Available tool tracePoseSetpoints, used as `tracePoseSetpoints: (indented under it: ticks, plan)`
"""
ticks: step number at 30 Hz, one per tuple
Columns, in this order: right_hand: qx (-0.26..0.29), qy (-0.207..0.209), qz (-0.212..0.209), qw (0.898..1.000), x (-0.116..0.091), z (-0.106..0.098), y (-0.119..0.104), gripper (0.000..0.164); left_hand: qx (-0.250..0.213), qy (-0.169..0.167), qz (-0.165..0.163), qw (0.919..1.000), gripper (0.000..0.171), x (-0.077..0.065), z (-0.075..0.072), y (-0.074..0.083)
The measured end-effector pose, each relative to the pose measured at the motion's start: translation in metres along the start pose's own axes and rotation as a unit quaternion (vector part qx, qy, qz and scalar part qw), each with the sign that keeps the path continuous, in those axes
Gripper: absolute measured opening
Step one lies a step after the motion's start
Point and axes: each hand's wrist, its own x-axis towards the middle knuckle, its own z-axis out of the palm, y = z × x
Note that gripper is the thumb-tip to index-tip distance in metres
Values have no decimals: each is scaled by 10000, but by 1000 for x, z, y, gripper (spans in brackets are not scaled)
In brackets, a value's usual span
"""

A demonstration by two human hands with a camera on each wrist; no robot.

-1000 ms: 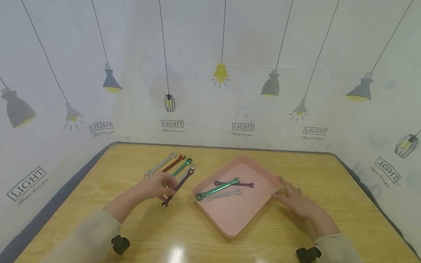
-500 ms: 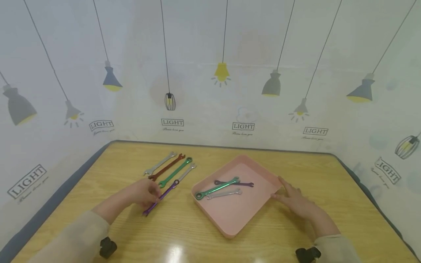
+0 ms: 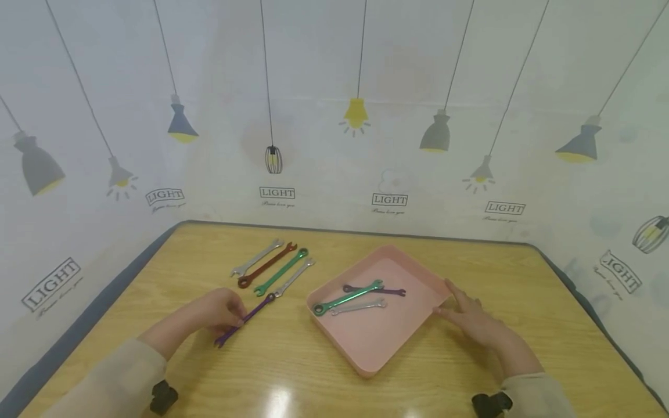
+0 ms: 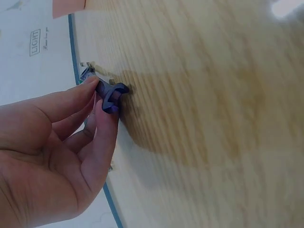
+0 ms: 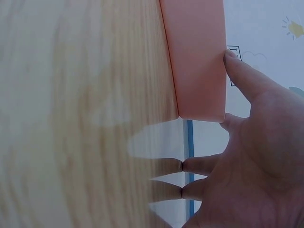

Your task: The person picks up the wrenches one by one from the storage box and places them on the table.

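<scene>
My left hand [image 3: 222, 310] pinches a purple wrench [image 3: 253, 314] between thumb and fingers, low over the table on the left. In the left wrist view the wrench's open-end jaw [image 4: 113, 96] sticks out past the fingertips. Its ring end lies by the near end of a silver wrench [image 3: 295, 277]. My right hand [image 3: 473, 319] touches the right corner of a pink tray [image 3: 373, 345], thumb at the rim and fingers spread. Inside the tray are a green wrench [image 3: 350, 296], a purple wrench [image 3: 393, 291] and a silver wrench [image 3: 360, 307].
Beyond the left hand, a green wrench [image 3: 282, 271], a red wrench [image 3: 268, 265] and another silver wrench [image 3: 257, 259] lie slanted side by side. The wooden table [image 3: 292, 371] meets a lamp-patterned backdrop [image 3: 324, 174] along its far edge.
My left hand has carried the purple wrench leftward and toward me, away from the tray and down beside the row of wrenches. The right hand and tray stay in place.
</scene>
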Motion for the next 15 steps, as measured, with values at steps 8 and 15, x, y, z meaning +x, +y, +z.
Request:
tracePoseSetpoints:
  ticks: [8, 15]
  plan:
    - [-98, -80, 67, 9999, -1, -2, -4, 85, 181, 113, 4, 9998, 9, -2, 2, 0]
    - [-168, -107, 44, 9998, 0, -1, -5, 85, 129, 145, -249, 9995, 11, -3, 3, 2]
